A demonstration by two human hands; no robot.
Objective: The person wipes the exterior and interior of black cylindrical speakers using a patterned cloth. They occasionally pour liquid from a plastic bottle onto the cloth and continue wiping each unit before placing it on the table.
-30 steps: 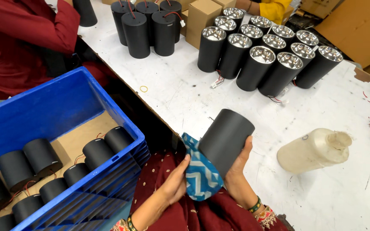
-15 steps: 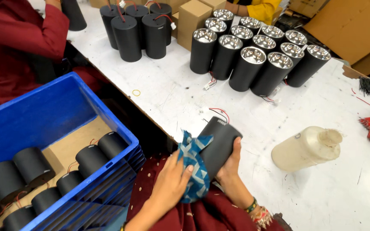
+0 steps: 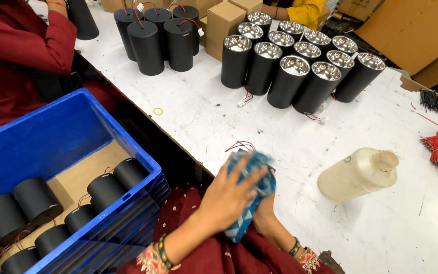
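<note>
At the near edge of a white worktable (image 3: 219,109), two hands wipe a black cylinder with a blue patterned cloth (image 3: 249,195).

The left hand (image 3: 227,195) lies spread over the cloth, pressing it onto the black cylinder (image 3: 239,151) (almost all hidden, only a dark sliver and its red wires showing). The right hand (image 3: 264,215) grips the cylinder from below, largely covered. A cream plastic bottle (image 3: 358,173) lies on its side to the right. Further back stand rows of open-topped black cylinders (image 3: 295,68). A blue crate (image 3: 51,137) at left holds more black cylinders.
</note>
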